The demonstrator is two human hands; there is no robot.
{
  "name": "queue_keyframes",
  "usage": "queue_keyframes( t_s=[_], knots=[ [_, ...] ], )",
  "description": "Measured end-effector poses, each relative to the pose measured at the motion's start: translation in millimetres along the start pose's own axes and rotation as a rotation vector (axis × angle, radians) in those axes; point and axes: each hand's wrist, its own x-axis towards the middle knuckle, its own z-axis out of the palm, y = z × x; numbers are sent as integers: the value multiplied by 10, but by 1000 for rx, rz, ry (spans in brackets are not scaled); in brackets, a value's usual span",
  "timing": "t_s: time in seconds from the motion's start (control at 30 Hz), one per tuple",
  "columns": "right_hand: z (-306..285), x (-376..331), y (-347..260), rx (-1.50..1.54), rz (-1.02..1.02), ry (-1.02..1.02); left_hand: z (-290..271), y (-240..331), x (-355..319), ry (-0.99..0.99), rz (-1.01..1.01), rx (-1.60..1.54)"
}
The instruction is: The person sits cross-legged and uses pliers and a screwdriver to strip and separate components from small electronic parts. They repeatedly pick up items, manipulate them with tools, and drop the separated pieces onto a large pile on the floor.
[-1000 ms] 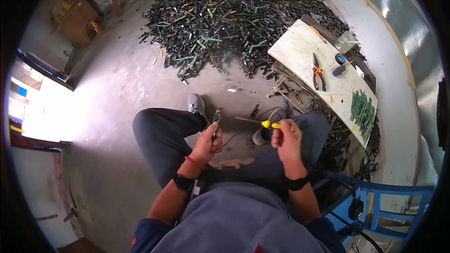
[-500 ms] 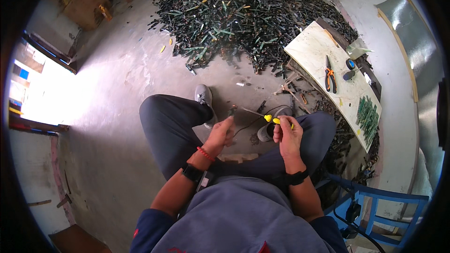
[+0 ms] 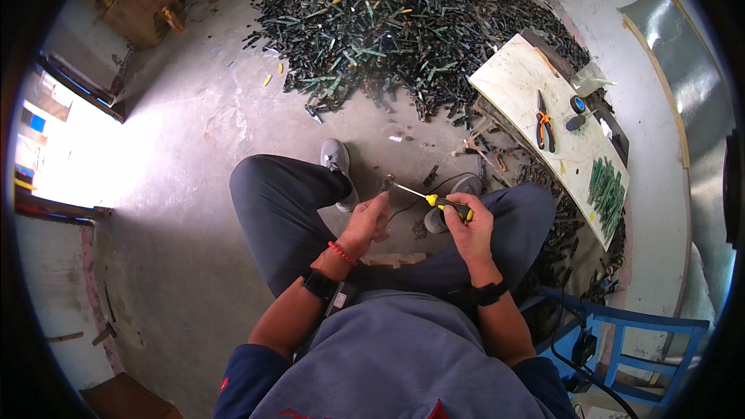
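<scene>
Over the floor between my knees, my left hand (image 3: 368, 221) is closed on a small dark part (image 3: 386, 183) with a coppery end. The part sticks up past the fingertips, and the fingers hide the rest of it. My right hand (image 3: 474, 233) grips a screwdriver (image 3: 450, 206) by its yellow and black handle. Its thin metal shaft points left, and the tip meets the upper end of the dark part or lies very close to it.
A big heap of dark and green strips (image 3: 388, 31) covers the floor ahead. To the right, a pale board (image 3: 508, 70) carries orange-handled pliers (image 3: 545, 124), a blue-rimmed roll (image 3: 578, 103) and a pile of green strips (image 3: 607, 195). A blue chair (image 3: 613, 318) stands at lower right.
The screwdriver has moved left, bringing its tip up to the dark part. My right hand's hold has turned, so more of the black and yellow handle shows. My left hand is nearly still.
</scene>
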Motion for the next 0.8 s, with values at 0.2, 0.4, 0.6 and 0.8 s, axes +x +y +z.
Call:
queue_keyframes(
  t_s=[0.2,0.4,0.6,0.8],
  knots=[
    [6,-1,-44,-64,-18,-16,20,6,0,0,-8,3],
    [6,-14,-78,-105,-89,-6,20,11,-4,2,-36,11],
    [14,-21,-162,-168,-52,-62,35,13,-14,-7,-45,19],
    [86,8,-164,-461,-502,-55,54,26,-17,7,-24,58]
  ],
)
